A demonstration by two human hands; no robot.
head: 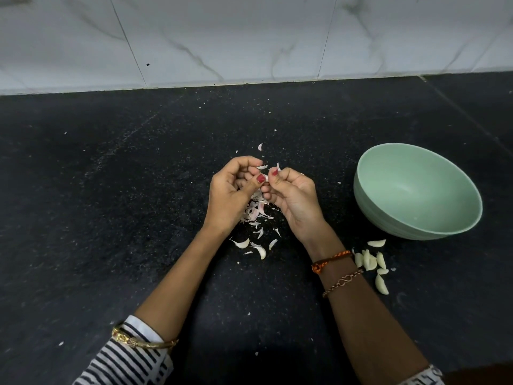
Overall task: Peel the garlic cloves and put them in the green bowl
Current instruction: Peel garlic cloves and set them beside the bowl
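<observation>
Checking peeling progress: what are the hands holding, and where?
Both hands pinch one garlic clove between thumb and fingers; which end is hidden.

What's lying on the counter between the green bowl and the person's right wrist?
In the head view, a cluster of garlic cloves lies on the dark counter, just below the green bowl and beside the right wrist.

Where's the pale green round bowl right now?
Head view, right side: the pale green round bowl sits on the black counter, beyond the peeled garlic cloves, right of the right hand.

A black stone counter [111,218] carries a green bowl [416,218], garlic cloves [372,262] and scattered skins [258,215]
</observation>
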